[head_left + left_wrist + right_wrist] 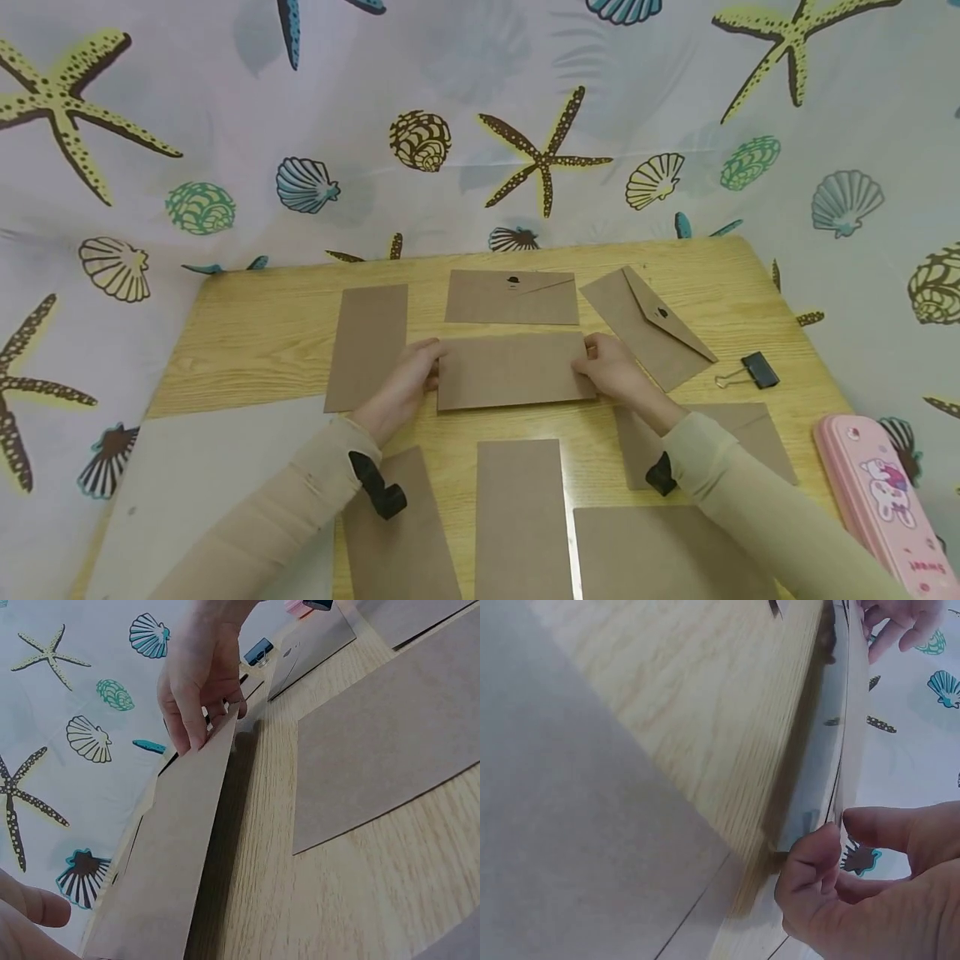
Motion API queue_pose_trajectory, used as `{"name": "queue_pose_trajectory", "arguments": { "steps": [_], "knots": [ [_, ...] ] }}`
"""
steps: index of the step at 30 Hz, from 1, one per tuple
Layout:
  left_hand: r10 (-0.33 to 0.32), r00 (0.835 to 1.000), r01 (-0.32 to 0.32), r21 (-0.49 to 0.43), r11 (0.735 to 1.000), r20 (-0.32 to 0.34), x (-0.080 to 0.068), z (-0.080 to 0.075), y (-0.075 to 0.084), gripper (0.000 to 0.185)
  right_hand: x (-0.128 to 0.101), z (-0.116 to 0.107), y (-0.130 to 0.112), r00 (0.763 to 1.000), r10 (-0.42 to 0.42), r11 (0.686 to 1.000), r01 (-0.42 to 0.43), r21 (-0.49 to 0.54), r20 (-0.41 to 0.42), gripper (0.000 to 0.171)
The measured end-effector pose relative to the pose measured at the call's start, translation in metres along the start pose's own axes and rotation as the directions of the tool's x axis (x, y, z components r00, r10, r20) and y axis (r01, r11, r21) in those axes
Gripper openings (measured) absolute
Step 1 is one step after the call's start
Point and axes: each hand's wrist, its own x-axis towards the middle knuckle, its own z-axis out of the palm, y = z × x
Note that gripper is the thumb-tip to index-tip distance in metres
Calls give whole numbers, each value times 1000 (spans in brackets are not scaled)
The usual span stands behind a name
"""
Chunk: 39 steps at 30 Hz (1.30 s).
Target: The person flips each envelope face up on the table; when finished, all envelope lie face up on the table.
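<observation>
Holding one brown kraft envelope [512,371] by its two short ends, the person has it raised off the wooden table [247,333], near edge down and face tilted toward the head camera. Spread around the grip lie more envelopes of the same paper: one flat just beyond it with a dark seal [512,297], an angled one [647,327] beyond the right hand, an upright one [367,346] outside the left hand, and several more nearer the body. Further right sit a pink case [885,500] and a small black binder clip [757,370].

The left hand [405,385] pinches the left end; the right hand [617,371] pinches the right end, thumb against curled fingers [817,859] as the right wrist view shows.

The held envelope's long axis runs left to right between the hands, its flap side not visible. My reading is that it is being handled or positioned; the next move likely calls for keeping both pinches level so the paper does not bow.
</observation>
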Motion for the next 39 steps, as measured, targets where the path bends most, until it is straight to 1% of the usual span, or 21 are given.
{"name": "queue_pose_trajectory", "arguments": {
  "steps": [2, 4, 7, 10, 12, 14, 16, 19, 21, 23, 26, 28, 29, 31, 34, 35, 37, 39],
  "knots": [
    [29, 1000, -29, 1, 1000, 0, -1, -1, 2, 60, -3, -2, -1, 1000, -7, 1000, 7, 14, -4, 48],
    [64, 998, -64, 5, 998, -7, -2, -2, 4, 55, -6, -5, -3, 1000, -16, 999, 16, 44, -5, 49],
    [121, 992, -121, 8, 993, -28, -8, 0, 9, 49, -11, -8, -6, 998, -23, 993, 29, 117, -50, 48],
    [189, 979, -188, 19, 982, -83, -15, 3, 13, 41, -15, -12, -9, 993, -42, 979, 63, 194, -109, 50],
    [239, 964, -237, 27, 971, -116, -19, 6, 15, 33, -17, -16, -11, 987, -61, 974, 92, 208, -149, 57],
    [282, 950, -279, 39, 960, -135, -23, 8, 17, 27, -20, -19, -14, 980, -84, 976, 118, 185, -182, 64],
    [316, 939, -314, 38, 949, -139, -26, 9, 18, 22, -24, -24, -16, 971, -114, 980, 144, 136, -208, 68],
    [353, 927, -348, 62, 935, -127, -31, 8, 19, 21, -29, -30, -19, 958, -155, 983, 174, 61, -243, 67],
    [384, 916, -374, 99, 922, -113, -34, 8, 20, 19, -34, -35, -21, 953, -179, 981, 191, 27, -243, 64],
    [428, 899, -412, 152, 898, -90, -38, 7, 19, 18, -38, -39, -21, 955, -191, 980, 198, 11, -229, 62],
    [504, 862, -485, 219, 847, -42, -43, 6, 15, 16, -44, -45, -18, 957, -221, 975, 222, -18, -189, 56],
    [539, 842, -521, 240, 819, -13, -44, 7, 11, 15, -45, -46, -15, 949, -264, 965, 259, -49, -173, 51],
    [550, 835, -533, 245, 810, -3, -45, 7, 9, 16, -46, -46, -13, 945, -285, 958, 278, -68, -162, 48],
    [553, 833, -536, 244, 808, -2, -45, 9, 6, 17, -47, -44, -11, 929, -340, 938, 323, -128, -145, 44],
    [534, 845, -512, 254, 821, -24, -44, 11, 2, 21, -47, -39, -9, 907, -403, 904, 375, -207, -119, 43],
    [526, 850, -501, 262, 825, -30, -44, 11, 1, 21, -47, -37, -9, 906, -411, 898, 383, -216, -104, 45],
    [513, 857, -479, 301, 825, -42, -42, 12, -3, 23, -46, -32, -8, 905, -418, 893, 392, -221, -84, 45],
    [502, 864, -460, 343, 819, -41, -39, 11, -7, 24, -45, -27, -7, 914, -400, 900, 378, -217, -67, 44]
  ]
}}
